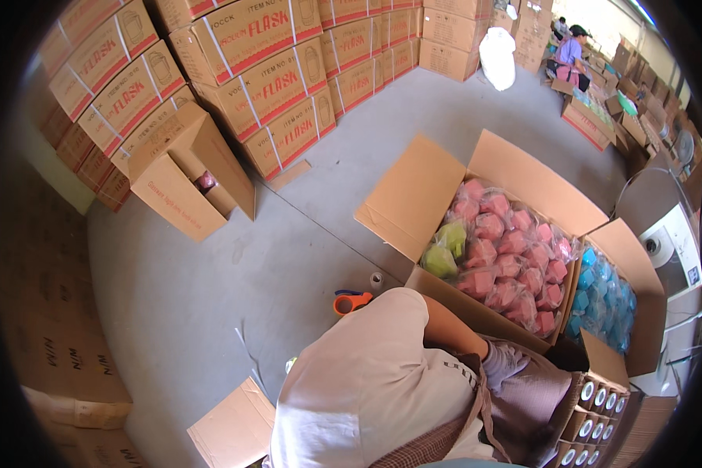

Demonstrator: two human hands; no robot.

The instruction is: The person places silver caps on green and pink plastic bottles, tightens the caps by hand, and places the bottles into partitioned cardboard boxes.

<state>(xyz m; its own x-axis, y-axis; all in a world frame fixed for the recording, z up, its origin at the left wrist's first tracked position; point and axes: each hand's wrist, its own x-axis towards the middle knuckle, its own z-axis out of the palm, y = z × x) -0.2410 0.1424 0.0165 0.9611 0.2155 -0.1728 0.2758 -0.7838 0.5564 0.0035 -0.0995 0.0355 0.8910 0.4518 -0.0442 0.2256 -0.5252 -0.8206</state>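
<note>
Neither of my hands shows. My bent left arm (454, 331), bare below a pale shirt sleeve, reaches right into a greyish sleeve cover (507, 365); its hand is hidden by the brown apron cloth (534, 402). My right arm is out of sight. Just beyond the left arm stands an open carton (534, 179) of pink faceted pieces (511, 265) in clear bags, with yellow-green bagged pieces (444, 249) at its left side. Beside it, another open carton (649, 312) holds blue bagged pieces (600, 300). Near the apron, a divided box (573, 429) shows rows of white round ends (599, 398).
Strapped brown cartons (265, 90) are stacked along the back. A half-open carton (179, 187) stands on the grey floor (288, 226). An orange tool (352, 303) and a small roll (377, 278) lie near my shoulder. Another person (571, 58) sits far right.
</note>
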